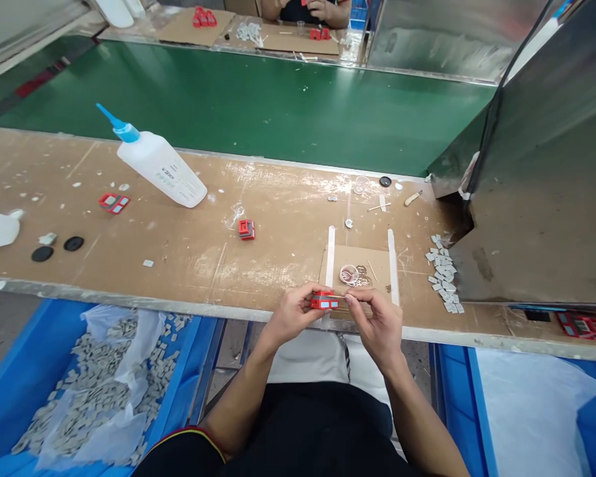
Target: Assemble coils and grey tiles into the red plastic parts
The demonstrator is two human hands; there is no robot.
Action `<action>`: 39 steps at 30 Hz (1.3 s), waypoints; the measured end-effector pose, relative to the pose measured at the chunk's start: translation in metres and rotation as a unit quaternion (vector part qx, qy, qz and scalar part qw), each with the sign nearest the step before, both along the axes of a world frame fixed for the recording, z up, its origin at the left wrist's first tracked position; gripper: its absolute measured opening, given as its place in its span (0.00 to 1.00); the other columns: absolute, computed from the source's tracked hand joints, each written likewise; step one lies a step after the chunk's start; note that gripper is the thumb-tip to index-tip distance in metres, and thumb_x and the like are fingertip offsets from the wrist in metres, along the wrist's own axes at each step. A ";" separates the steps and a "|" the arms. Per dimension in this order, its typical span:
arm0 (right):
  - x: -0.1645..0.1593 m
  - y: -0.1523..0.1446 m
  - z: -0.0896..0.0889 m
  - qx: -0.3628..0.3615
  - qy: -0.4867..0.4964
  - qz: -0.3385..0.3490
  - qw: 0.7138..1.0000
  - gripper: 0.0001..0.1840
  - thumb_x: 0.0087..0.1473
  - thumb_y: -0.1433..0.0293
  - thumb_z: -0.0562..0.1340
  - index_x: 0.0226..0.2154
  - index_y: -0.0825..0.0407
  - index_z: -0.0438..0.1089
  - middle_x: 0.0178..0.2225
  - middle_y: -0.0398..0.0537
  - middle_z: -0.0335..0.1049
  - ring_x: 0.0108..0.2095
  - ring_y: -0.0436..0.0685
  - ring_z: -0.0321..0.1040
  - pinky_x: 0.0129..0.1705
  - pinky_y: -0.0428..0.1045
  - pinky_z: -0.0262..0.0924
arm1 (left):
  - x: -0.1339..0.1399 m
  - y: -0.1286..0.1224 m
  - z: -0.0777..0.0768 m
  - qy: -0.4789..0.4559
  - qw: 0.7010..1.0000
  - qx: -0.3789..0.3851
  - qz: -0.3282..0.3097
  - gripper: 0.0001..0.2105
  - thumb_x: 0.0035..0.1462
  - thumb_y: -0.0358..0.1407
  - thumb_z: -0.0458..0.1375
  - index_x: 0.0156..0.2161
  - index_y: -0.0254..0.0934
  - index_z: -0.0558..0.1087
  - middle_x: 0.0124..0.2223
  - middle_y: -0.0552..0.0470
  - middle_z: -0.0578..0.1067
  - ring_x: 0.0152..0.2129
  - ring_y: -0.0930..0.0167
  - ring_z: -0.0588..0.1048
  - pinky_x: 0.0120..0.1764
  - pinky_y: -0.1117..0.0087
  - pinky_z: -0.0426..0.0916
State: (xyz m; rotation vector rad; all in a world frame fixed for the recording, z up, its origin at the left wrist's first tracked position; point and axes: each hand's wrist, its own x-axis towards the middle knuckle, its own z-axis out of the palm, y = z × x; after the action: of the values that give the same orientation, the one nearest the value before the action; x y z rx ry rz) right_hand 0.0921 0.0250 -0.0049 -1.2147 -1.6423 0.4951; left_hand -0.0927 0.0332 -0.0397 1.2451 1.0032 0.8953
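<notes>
My left hand (292,317) is closed on a small red toy vehicle piece (324,301) with pale windows, above the bench's front edge. In a pinch, my right hand (381,326) has a thin wooden stick (338,296), its tip at the top of the red piece. Just beyond my hands, a small clear cup (349,274) stands on a taped cardboard sheet (377,257). Small brownish ring-like parts (363,277) lie beside the cup, and another thin stick (372,270) rests to their right.
On the bench are a white bottle with blue nozzle (161,169), red pieces (247,229), black discs (73,244) and a heap of grey tiles (444,271). A green conveyor belt (278,106) runs behind. Blue bins (191,371) stand below; a metal housing (541,165) rises right. A co-worker's hands (319,9) show opposite.
</notes>
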 end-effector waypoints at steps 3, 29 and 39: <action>0.000 0.000 0.000 -0.022 0.002 -0.005 1.000 0.10 0.64 0.63 0.61 0.32 0.47 0.73 0.31 0.47 0.80 0.33 0.56 0.78 0.36 0.50 0.74 | 0.000 0.000 0.002 -0.006 1.000 -0.006 -0.001 0.15 0.54 0.35 0.66 0.47 0.34 0.78 0.44 0.44 0.82 0.39 0.66 0.81 0.41 0.70 0.77; 0.076 0.025 -0.021 -0.026 -0.131 -0.172 0.976 0.11 0.63 0.68 0.57 0.45 0.49 0.72 0.40 0.53 0.74 0.35 0.58 0.70 0.39 0.54 0.67 | -0.002 0.000 0.005 0.005 1.000 -0.023 -0.005 0.15 0.55 0.38 0.67 0.46 0.34 0.78 0.50 0.39 0.82 0.39 0.64 0.83 0.42 0.67 0.78; 0.159 0.036 -0.017 -0.050 -0.516 -0.136 0.844 0.13 0.61 0.75 0.57 0.29 0.51 0.75 0.34 0.55 0.72 0.35 0.62 0.64 0.40 0.54 0.60 | -0.001 0.000 0.004 0.013 1.000 -0.007 -0.005 0.15 0.54 0.38 0.67 0.46 0.34 0.78 0.48 0.39 0.83 0.38 0.64 0.83 0.41 0.67 0.79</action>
State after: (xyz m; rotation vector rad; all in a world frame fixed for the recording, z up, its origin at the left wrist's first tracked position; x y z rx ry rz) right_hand 0.2512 0.0607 -0.0222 -1.9408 -2.2554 -0.3598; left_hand -0.0937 0.0328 -0.0361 1.2521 1.0211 0.8638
